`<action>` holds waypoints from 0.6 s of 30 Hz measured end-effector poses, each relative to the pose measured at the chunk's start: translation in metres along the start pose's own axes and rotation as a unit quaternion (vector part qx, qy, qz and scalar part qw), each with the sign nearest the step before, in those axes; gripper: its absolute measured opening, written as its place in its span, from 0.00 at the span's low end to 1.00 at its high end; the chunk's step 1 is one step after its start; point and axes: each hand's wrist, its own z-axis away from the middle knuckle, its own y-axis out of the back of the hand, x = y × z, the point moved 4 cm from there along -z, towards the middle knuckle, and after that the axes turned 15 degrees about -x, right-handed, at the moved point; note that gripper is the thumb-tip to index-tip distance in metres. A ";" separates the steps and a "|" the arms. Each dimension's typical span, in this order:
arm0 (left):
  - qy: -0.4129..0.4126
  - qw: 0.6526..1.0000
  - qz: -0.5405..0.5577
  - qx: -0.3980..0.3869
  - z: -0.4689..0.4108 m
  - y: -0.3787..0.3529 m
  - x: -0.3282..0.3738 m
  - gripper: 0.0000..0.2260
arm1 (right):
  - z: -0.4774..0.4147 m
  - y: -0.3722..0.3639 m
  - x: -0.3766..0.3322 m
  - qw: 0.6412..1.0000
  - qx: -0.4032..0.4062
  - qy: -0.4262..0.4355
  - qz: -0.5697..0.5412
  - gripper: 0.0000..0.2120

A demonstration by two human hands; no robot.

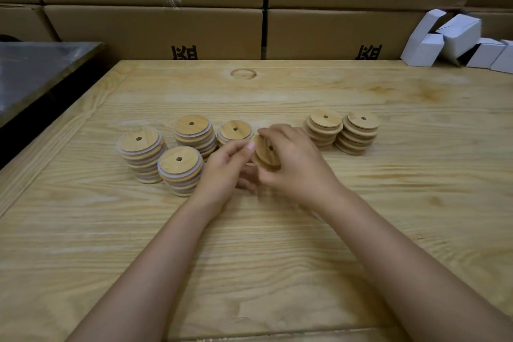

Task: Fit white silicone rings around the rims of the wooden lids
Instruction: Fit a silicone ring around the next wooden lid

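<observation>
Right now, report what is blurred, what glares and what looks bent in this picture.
Head view: the left hand and right hand smear with motion around the held lid; head view, the lid stacks look fairly sharp, dull glare lies on the grey metal sheet, carton seams bow slightly.

You hold one round wooden lid, centre-holed, tilted on edge; white-ringed lid stacks stand left, bare lid stacks right.

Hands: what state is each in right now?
Left hand: thumb at the rim of the wooden lid; grip cannot be told, fingers blurred.
Right hand: holding the wooden lid, tilted.
</observation>
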 end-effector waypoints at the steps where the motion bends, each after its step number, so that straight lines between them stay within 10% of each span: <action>1: 0.004 1.000 0.005 -0.010 0.000 0.001 0.000 0.11 | 0.004 -0.004 -0.001 1.000 0.007 -0.002 -0.002 0.27; 13: 0.035 0.999 -0.015 -0.010 -0.004 0.003 -0.007 0.06 | 0.029 0.003 0.028 0.995 0.067 -0.051 -0.055 0.16; 18: 0.045 0.996 -0.079 -0.015 -0.006 0.002 -0.014 0.06 | 0.038 0.007 0.060 0.977 -0.129 -0.167 0.031 0.21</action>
